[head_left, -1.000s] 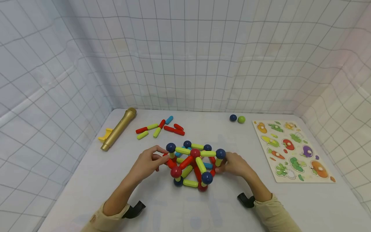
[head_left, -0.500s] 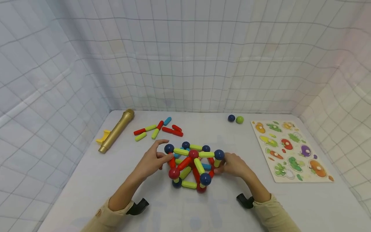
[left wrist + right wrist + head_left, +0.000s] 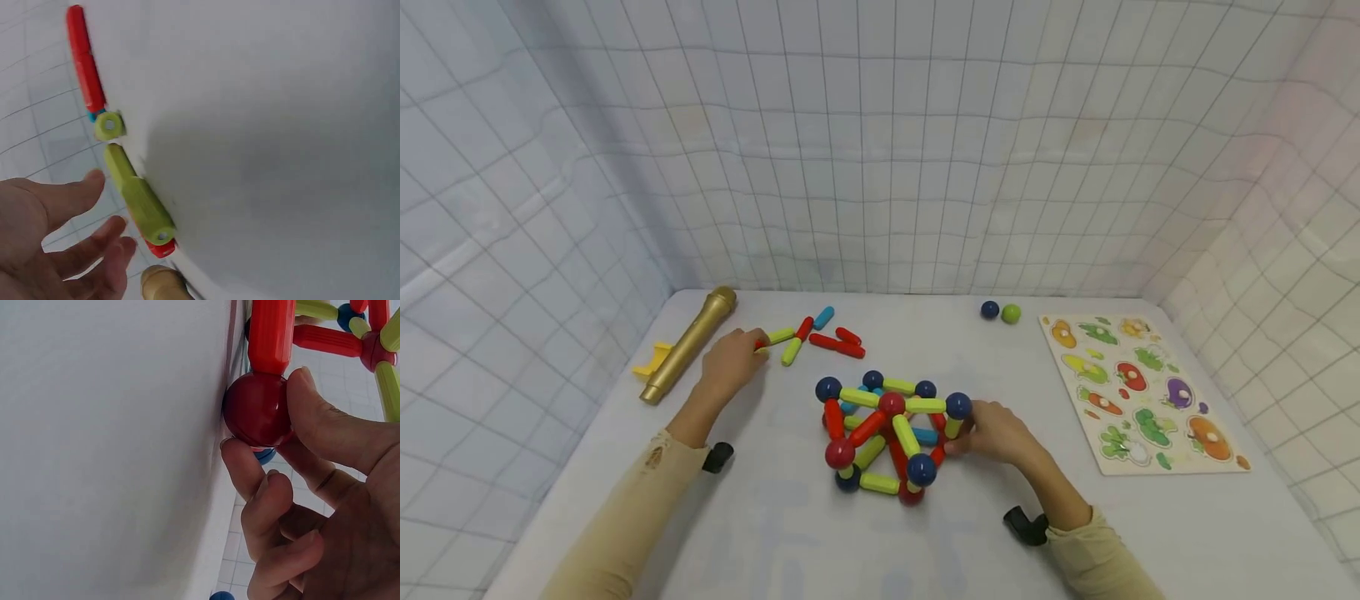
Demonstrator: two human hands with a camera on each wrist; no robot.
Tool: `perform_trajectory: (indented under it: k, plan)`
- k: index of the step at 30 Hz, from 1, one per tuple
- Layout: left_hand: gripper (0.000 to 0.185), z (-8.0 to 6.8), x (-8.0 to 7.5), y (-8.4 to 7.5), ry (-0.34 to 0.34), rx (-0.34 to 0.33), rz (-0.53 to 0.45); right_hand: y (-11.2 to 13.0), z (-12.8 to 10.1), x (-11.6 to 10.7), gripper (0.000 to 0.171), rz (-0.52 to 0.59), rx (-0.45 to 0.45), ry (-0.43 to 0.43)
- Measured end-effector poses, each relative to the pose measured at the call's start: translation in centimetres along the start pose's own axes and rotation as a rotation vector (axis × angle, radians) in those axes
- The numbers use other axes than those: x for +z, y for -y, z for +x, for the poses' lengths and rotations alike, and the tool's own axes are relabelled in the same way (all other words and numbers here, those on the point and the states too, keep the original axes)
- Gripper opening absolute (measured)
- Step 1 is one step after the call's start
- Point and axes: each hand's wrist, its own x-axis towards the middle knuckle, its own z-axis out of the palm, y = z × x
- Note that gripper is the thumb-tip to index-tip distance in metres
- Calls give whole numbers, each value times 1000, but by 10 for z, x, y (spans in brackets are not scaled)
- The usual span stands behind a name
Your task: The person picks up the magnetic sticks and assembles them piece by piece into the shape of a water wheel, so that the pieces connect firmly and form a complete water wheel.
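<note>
A frame of red, green and blue magnetic rods and balls (image 3: 892, 404) stands at the middle front of the table. My right hand (image 3: 1000, 433) is at its right side; in the right wrist view thumb and fingers pinch a dark red ball (image 3: 256, 409) at the bottom, with a red rod (image 3: 270, 337) joined to it. Back left, my left hand (image 3: 732, 364) reaches over the nearest loose rods. The left wrist view shows its thumb and fingers spread beside a green rod (image 3: 150, 212), touching nothing visibly; a red rod end (image 3: 161, 250) shows beneath.
More loose rods (image 3: 837, 344) lie behind the frame. A gold toy microphone (image 3: 688, 346) and a yellow piece (image 3: 652, 360) lie left of the left hand. A blue ball (image 3: 990, 310) and a green ball (image 3: 1011, 314) sit at the back. Right stands a vegetable puzzle board (image 3: 1150, 392).
My left hand has left the frame and moved back left to the loose rods. A red rod now links the frame's upper left blue and red balls. The right hand keeps its place.
</note>
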Motion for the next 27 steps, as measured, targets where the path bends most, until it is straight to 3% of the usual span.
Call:
perform_trajectory:
  k: [4,9,12,15,18,21,24,27]
  plan:
    - [33,10,5,10,103,0,136,1,-1,2,32,0,-1,2]
    - [32,10,6,16,128,5,147,0,0,5,33,5,-16,6]
    - [34,5,5,15,101,12,97,-1,-1,4,35,4,-9,6]
    - [35,-6,-2,7,-1,37,2,-1,-2,2,37,-2,6,-1]
    - [28,-31,-17,-13,-139,77,-150,-1,-2,0,38,-5,8,-4]
    - [22,-69,-32,-43,-225,166,-291,-1,-1,-1,39,-13,-5,5]
    - [25,-107,-35,-75,-253,336,-366,-1,0,-1,40,-23,-19,9]
    - [29,-134,-24,-100,-296,536,-343,-2,0,0,40,-28,-17,4]
